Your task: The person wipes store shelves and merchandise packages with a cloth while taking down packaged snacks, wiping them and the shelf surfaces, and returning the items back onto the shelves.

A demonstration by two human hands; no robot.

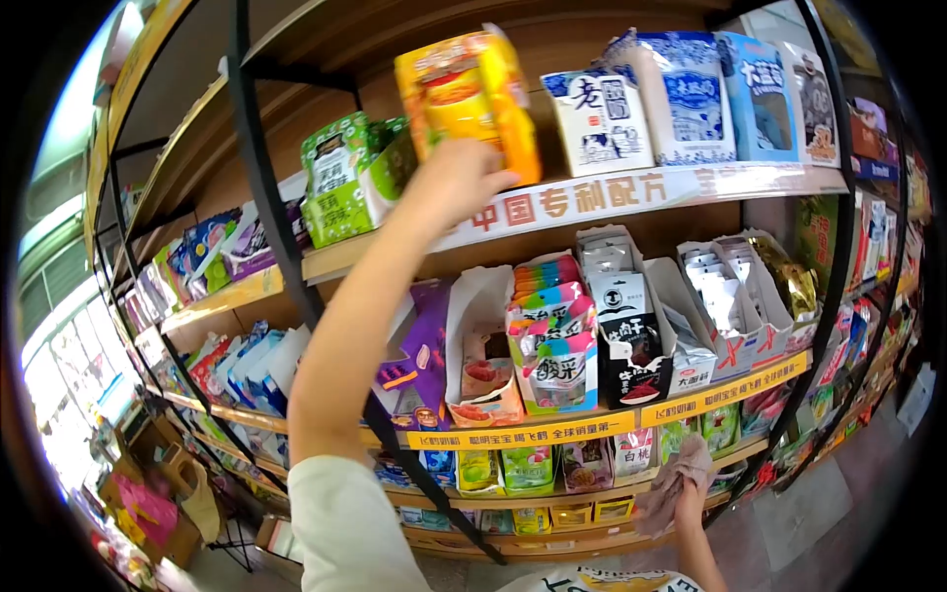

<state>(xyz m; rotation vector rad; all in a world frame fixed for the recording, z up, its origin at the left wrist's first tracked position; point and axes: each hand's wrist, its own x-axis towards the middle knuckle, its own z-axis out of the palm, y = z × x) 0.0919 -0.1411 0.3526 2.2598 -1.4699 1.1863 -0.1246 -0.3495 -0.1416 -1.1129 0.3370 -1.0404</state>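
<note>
The left hand (pixel 462 183) was raised to the upper shelf (pixel 340 255), at the lower front of the yellow bags (pixel 459 99). Its fingers were curled narrow against the packaging, but whether they had closed on a bag could not be told. The yellow bags stood near the shelf's front edge, just above the white sign strip (pixel 592 200), leaning a little, their right side blurred.

To their left, only a narrow space separated them from the green bags (pixel 338 178), which sat beside the black post (pixel 258 148). To their right, a short bare stretch of shelf ran to the white bag with cows (pixel 598 123). How much room lay behind the yellow bags was hidden.

The right hand (pixel 691 501) was low, in front of the bottom shelves, closed around a crumpled grey-brown cloth (pixel 674 483), well apart from the left hand.

Two yellow bags could be made out, one overlapping the other. Right of the bare stretch stood one white bag with cows, one blue-and-white bag (pixel 688 99) at least, one light blue bag (pixel 758 99) and one white-and-grey bag (pixel 811 109), packed closely together. On the shelf below, one purple box (pixel 426 345) stood left of one pink-and-white box (pixel 485 370), with colourful pouches (pixel 552 365) and black pouches (pixel 629 355) farther right, too overlapped to count.
</note>
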